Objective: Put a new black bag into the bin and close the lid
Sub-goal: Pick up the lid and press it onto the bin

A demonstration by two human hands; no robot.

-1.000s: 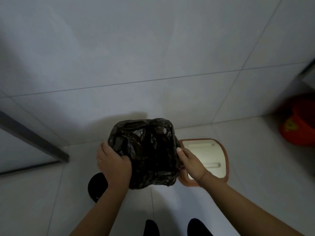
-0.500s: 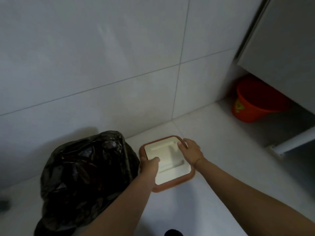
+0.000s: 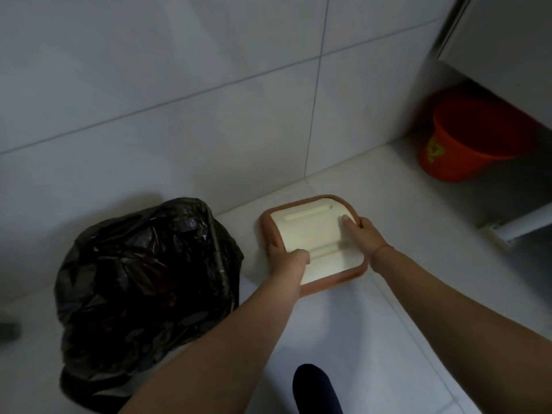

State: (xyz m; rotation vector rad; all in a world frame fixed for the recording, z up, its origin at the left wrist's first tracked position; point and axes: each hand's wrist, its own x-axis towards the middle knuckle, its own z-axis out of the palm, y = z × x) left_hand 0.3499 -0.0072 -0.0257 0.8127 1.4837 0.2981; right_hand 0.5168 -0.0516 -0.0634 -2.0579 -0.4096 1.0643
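Both hands on the lid (image 3: 313, 234), gripping opposite edges. Left hand (image 3: 286, 258) clamps the near-left corner, thumb on top, fingers under the rim. Right hand (image 3: 363, 234) holds the right edge, fingers spread over the top face. Lid: rounded square, smooth cream plastic panel with two shallow moulded grooves, terracotta-brown rim; can't tell if it's touching the floor (image 3: 373, 339). No readable text on it. Bin (image 3: 143, 282) stands just left of the lid, against the tiled wall (image 3: 179, 85), fully wrapped in a crinkled glossy black bag (image 3: 128, 264). Orange bucket (image 3: 466, 141) far right, yellow mark on it, illegible. Floor glossy pale tile.
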